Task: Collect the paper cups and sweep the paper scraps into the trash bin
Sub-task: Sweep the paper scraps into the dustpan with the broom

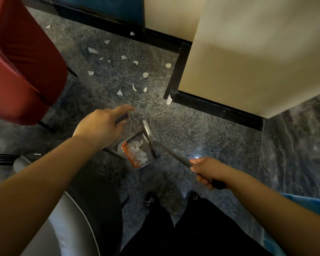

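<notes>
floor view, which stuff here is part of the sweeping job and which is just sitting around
Part of the job:
- paper scraps scattered on the floor
- dustpan already holding scraps
- left hand on a handle
- right hand gripping a long handle

Just there:
- red chair
- cream cabinet
- grey round object, bottom left

Dim, soft focus — glare spot on floor [197,157], edges warped.
</notes>
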`<state>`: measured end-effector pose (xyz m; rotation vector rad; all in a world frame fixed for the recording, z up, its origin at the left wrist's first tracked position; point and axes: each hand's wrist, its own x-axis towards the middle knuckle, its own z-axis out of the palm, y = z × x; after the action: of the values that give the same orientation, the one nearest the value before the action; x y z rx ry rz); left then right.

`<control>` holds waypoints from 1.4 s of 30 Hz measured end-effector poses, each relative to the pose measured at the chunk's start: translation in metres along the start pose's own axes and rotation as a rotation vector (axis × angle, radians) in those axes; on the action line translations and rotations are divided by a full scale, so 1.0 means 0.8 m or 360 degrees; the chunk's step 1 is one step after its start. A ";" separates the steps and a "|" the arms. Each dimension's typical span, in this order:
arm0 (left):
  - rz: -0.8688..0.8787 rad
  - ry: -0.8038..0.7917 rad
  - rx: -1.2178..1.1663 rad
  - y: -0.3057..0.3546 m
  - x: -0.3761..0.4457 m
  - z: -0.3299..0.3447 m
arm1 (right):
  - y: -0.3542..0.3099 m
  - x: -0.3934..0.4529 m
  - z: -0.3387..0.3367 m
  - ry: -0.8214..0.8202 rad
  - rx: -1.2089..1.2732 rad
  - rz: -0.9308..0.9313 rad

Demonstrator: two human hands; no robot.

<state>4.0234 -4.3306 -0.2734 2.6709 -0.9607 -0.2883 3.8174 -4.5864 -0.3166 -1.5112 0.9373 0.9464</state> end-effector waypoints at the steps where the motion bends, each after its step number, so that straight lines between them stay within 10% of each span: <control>1: -0.0006 -0.0005 -0.0006 0.000 0.006 -0.002 | -0.006 0.001 -0.007 0.0017 -0.0002 -0.0024; 21: -0.0225 0.0142 0.0021 0.015 0.266 -0.043 | -0.221 0.121 -0.285 0.0221 -0.0055 -0.0203; 42: 0.0102 -0.0297 0.0061 -0.086 0.471 -0.068 | -0.357 0.232 -0.238 0.0143 -0.0168 0.0039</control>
<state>4.3651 -4.5126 -0.2790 2.6779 -1.1145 -0.5176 4.1669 -4.7544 -0.3624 -1.6463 0.9851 0.9652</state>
